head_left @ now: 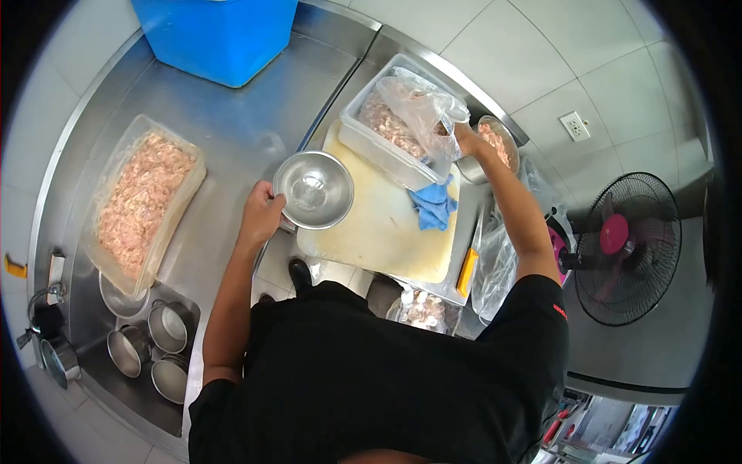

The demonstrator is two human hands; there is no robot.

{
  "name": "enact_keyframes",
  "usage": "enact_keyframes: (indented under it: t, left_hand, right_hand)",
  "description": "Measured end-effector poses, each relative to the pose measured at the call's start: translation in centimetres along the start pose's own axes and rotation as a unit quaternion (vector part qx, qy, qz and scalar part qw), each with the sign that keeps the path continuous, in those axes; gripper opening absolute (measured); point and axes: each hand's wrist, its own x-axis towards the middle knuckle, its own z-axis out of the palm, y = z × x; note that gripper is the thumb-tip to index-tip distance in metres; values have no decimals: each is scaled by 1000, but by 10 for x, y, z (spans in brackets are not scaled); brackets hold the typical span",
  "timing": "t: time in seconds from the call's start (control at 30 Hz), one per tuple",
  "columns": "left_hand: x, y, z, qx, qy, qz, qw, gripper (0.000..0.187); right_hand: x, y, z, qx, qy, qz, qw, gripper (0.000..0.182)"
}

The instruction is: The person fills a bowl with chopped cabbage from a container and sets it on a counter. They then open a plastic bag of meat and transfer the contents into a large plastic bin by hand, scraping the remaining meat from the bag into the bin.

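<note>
My left hand (pixel 264 210) pinches the rim of a steel bowl (pixel 313 190), which has nothing in it but a little shine at the bottom. My right hand (pixel 466 142) is at the right edge of a clear plastic tub (pixel 379 155), beside a crumpled plastic bag (pixel 417 104); its fingers are mostly hidden. Chopped meat (pixel 389 127) lies in the tub, partly under the bag. A second metal bowl with meat (pixel 495 143) stands just right of that hand. Under the tub is a cutting board (pixel 371 232) with a blue cloth (pixel 434 205) on it.
A long tub of minced meat (pixel 147 201) stands at the left. Several pots lie in the sink (pixel 189 309). A blue bin (pixel 216 39) is at the back. Right of the board are a yellow-handled knife (pixel 467 272), plastic bags (pixel 498 271) and a fan (pixel 627 247).
</note>
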Motion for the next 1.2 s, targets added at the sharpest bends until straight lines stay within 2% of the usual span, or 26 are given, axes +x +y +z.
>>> enact_keyframes:
  t: [0.07,0.1,0.2,0.27,0.33,0.4,0.47,0.5,0.6,0.63,0.73,0.8,0.87,0.93,1.0,1.1,1.13,1.2]
  left_hand:
    - [-2,7,4,64,-13,7,998,12]
    - [-1,11,8,67,-19,12,998,12]
    - [-1,18,20,27,-24,10,999,11]
    - [2,17,25,3,-42,1,999,11]
    - [8,8,28,14,-49,19,999,11]
    - [8,6,30,24,-52,36,998,11]
    - [6,6,36,-5,-66,30,997,12]
    - [6,6,39,-3,-65,33,997,12]
    - [2,7,43,0,-53,14,998,13]
    - [0,7,44,23,-59,16,998,13]
    - [-4,9,46,44,-63,7,997,14]
    - [-4,8,47,46,-57,13,997,15]
    - [-4,8,49,42,-41,23,998,15]
    - [-7,7,48,38,-23,27,999,15]
    - [-4,11,46,69,-40,22,997,14]
    - [-2,7,51,44,-56,21,997,13]
    - [0,7,54,54,-62,22,996,13]
    - [3,6,58,37,-82,23,996,13]
  right_hand:
    - [-3,2,0,24,17,2,1000,55]
    - [-3,3,0,-17,18,-22,999,50]
    - [1,12,9,-7,13,17,1000,51]
    - [3,18,14,-11,48,-14,999,53]
    - [4,11,17,-48,53,27,997,40]
    - [-2,0,12,-30,56,18,998,41]
    - [1,0,11,-28,76,-33,996,40]
    - [2,-2,15,-45,118,-18,992,39]
    - [1,-13,6,-39,70,15,997,40]
    - [7,0,15,-33,121,-20,992,40]
    - [15,13,24,-28,152,-52,987,42]
    - [11,3,19,-12,171,-35,984,44]
    - [15,19,24,-88,156,-32,983,47]
    - [10,11,20,-29,109,47,993,50]
    - [8,5,25,-2,135,46,990,51]
    - [14,-5,20,-54,174,19,983,50]
    - [3,-16,13,-25,119,88,989,58]
    - [26,26,40,-82,255,28,963,52]
